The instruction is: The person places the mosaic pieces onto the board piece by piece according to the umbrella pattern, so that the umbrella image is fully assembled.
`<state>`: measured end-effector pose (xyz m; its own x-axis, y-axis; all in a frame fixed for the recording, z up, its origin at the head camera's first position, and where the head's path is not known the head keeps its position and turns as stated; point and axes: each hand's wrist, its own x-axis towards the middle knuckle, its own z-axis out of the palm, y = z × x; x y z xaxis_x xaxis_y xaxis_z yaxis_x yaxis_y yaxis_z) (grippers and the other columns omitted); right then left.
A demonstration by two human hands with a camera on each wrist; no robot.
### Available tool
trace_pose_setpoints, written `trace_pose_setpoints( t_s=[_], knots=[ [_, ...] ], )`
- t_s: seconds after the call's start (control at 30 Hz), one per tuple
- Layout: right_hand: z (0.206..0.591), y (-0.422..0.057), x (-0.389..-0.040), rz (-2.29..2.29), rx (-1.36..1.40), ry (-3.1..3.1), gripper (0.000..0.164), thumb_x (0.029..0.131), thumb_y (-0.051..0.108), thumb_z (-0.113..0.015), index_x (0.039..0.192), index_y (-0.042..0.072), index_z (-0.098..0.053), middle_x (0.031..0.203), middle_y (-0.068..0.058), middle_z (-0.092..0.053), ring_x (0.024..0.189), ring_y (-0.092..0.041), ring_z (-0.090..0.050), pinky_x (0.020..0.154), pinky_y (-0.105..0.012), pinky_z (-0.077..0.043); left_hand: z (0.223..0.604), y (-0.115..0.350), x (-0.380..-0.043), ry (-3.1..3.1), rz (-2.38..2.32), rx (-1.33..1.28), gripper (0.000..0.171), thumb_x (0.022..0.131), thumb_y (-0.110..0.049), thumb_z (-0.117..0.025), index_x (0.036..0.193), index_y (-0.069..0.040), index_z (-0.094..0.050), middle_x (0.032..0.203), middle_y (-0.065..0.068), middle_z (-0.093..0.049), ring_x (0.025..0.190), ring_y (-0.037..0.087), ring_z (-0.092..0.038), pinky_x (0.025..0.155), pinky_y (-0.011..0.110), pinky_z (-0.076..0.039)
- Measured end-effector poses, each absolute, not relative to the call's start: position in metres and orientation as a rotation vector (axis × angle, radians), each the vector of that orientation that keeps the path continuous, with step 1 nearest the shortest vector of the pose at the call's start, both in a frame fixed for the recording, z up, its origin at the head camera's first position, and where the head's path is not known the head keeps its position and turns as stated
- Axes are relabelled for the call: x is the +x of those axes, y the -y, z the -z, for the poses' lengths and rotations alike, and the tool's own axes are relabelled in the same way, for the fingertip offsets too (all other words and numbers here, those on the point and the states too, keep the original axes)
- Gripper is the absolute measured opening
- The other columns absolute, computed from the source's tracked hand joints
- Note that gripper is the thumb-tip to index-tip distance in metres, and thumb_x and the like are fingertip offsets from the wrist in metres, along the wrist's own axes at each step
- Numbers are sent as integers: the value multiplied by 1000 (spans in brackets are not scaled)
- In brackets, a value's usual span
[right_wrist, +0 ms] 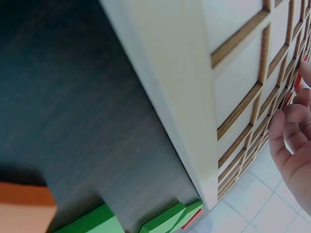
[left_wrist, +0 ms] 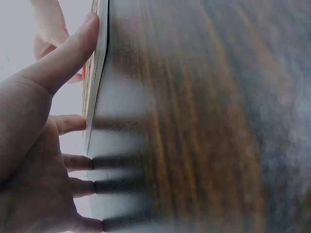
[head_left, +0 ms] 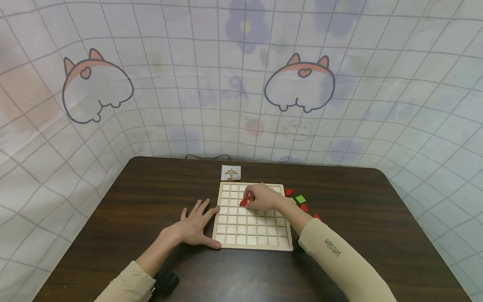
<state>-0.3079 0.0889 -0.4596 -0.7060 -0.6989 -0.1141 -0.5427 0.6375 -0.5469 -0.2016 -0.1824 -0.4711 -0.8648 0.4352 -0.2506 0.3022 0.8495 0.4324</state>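
Note:
A wooden grid board [head_left: 241, 240] with pale square cells lies on the table. Over its upper middle, my right hand [head_left: 262, 197] pinches a small red piece [head_left: 243, 202] with a curved edge, close to the cells. In the right wrist view the curled fingertips [right_wrist: 277, 124] are right at the grid, with red showing beside them. My left hand [head_left: 192, 228] lies spread at the board's left side, thumb at the near left corner and index fingertip at the left edge. Its other fingertips [left_wrist: 85, 188] touch the tabletop.
Right of the board lie loose pieces, among them a green square [head_left: 300, 199] and a red piece [head_left: 304, 207]. A small card [head_left: 231, 173] with a coloured grid picture sits behind the board. A patterned cloth [head_left: 241, 84] hangs behind the dark table [head_left: 151, 184].

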Motion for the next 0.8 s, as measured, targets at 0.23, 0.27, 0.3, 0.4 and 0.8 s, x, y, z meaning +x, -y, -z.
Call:
trace_pose_setpoints(
  t_s=[0.23, 0.27, 0.3, 0.4, 0.8],
  knots=[
    [460, -87, -308, 707, -1000, -2562, 16, 95, 13, -75, 108, 5, -70, 79, 3, -60, 69, -10, -52, 71, -31, -46, 471, 183, -201, -2681, -553, 555, 113, 79, -64, -82, 164, -14, -28, 168, 25, -8, 153, 48, -3, 107, 81, -8],
    [460, -87, -308, 711, -1004, -2564, 16, 95, 13, -75, 107, 5, -70, 79, 3, -60, 69, -10, -52, 71, -31, -46, 471, 183, -202, -2680, -555, 554, 113, 78, -64, -82, 164, -14, -28, 168, 25, -8, 153, 48, -3, 107, 81, -7],
    [460, -87, -308, 711, -1008, -2567, 15, 95, 13, -75, 107, 5, -70, 80, 3, -60, 70, -10, -52, 71, -31, -46, 471, 183, -202, -2680, -556, 554, 113, 78, -64, -82, 164, -14, -27, 168, 25, -8, 153, 47, -3, 107, 81, -7],
    [460, -86, -308, 713, -1002, -2574, 15, 95, 12, -76, 106, 5, -70, 79, 3, -60, 69, -11, -51, 71, -31, -46, 471, 183, -202, -2679, -556, 553, 113, 78, -63, -82, 164, -14, -27, 168, 24, -7, 153, 47, -3, 107, 81, -7],
    [461, -93, -307, 726, -1081, -2611, 11, 94, 10, -75, 103, 5, -76, 76, 4, -62, 66, -9, -51, 66, -28, -45, 470, 182, -201, -2674, -556, 546, 113, 78, -63, -82, 164, -14, -27, 168, 25, -7, 153, 47, -3, 107, 81, -7]
  ],
)
